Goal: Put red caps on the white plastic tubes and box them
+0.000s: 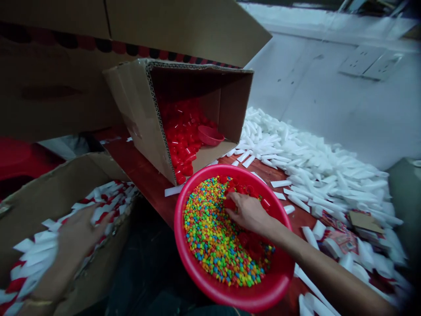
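A red plastic basin [197, 281] rests at the table's front edge, full of small multicoloured candies [213, 237] with red caps [251, 243] along its right side. My right hand [246, 213] reaches into the basin, fingers pinched on a red cap [229, 203]. My left hand [77, 237] is blurred by motion over a cardboard box [42, 202] of white tubes with red caps [108, 197] at the lower left; its fingers look spread, touching the tubes.
A tipped cardboard box [141, 109] behind the basin holds many red caps [180, 136] and a small red bowl [210, 135]. A heap of white tubes [312, 166] covers the table's right side. Printed packets [338, 239] lie at right.
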A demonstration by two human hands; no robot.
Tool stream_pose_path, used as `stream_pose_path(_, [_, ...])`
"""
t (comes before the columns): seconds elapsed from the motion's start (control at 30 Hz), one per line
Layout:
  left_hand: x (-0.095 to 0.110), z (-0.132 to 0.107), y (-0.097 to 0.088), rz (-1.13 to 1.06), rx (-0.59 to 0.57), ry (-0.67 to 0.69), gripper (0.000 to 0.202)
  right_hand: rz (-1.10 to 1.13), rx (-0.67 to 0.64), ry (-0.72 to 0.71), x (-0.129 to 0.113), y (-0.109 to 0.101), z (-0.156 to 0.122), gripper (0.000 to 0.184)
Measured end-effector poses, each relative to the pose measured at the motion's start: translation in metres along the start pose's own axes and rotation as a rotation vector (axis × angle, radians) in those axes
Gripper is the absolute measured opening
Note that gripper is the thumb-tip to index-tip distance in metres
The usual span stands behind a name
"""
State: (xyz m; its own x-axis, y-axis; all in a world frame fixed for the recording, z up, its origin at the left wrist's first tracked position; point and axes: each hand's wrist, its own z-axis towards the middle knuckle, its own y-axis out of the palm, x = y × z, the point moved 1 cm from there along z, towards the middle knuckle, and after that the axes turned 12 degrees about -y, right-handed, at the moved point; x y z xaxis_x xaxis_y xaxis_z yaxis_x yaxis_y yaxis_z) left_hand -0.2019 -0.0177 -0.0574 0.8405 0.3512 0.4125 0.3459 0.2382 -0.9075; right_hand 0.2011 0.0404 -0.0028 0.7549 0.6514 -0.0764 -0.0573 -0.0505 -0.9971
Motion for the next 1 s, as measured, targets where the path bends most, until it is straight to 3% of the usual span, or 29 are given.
stream_pose_path(0.13, [0.082,0.014,0.05,0.068,-0.144,0.331,0.036,-0.086,-0.095,-0.173,-0.019,0.009,0.011,0.025])
stream_pose_path(0.23, [0.136,0.022,0.075,0.062,-0.234,0.419,0.03,-0.042,-0.159,-0.217,-0.026,0.015,0.022,0.026])
stream_pose_path(0.3, [0.155,0.027,0.083,0.042,-0.243,0.423,0.029,0.139,-0.158,-0.196,-0.025,0.018,0.026,0.025])
stream_pose_path(0.37, [0.16,0.031,0.086,0.031,-0.246,0.416,0.028,0.421,-0.116,-0.104,-0.02,0.019,0.024,0.024])
stream_pose_path(0.43, [0.152,0.032,0.085,0.03,-0.247,0.386,0.026,0.744,-0.054,0.025,-0.014,0.019,0.019,0.025])
stream_pose_path(0.53, [0.126,0.026,0.073,0.036,-0.24,0.308,0.03,1.145,0.079,0.135,-0.008,0.013,0.006,0.031])
stream_pose_path(0.63, [0.099,0.01,0.047,-0.053,-0.23,0.195,0.042,1.342,0.204,0.125,-0.007,0.004,-0.005,0.032])
stream_pose_path(0.7, [0.097,-0.004,0.025,-0.233,-0.208,0.159,0.047,1.416,0.239,0.132,-0.007,0.0,-0.008,0.033])
stream_pose_path(0.77, [0.114,-0.02,0.005,-0.412,-0.216,0.224,0.048,1.449,0.27,0.135,-0.008,-0.002,-0.01,0.033])
stream_pose_path(0.83, [0.143,-0.035,-0.007,-0.475,-0.292,0.368,0.043,1.409,0.325,0.108,-0.009,-0.001,-0.01,0.031])
stream_pose_path(0.93, [0.188,-0.05,-0.006,-0.434,-0.447,0.544,0.037,1.21,0.395,0.04,-0.012,0.0,-0.012,0.027])
stream_pose_path(1.0, [0.205,-0.055,0.003,-0.401,-0.498,0.603,0.036,1.037,0.406,0.001,-0.014,-0.001,-0.013,0.027])
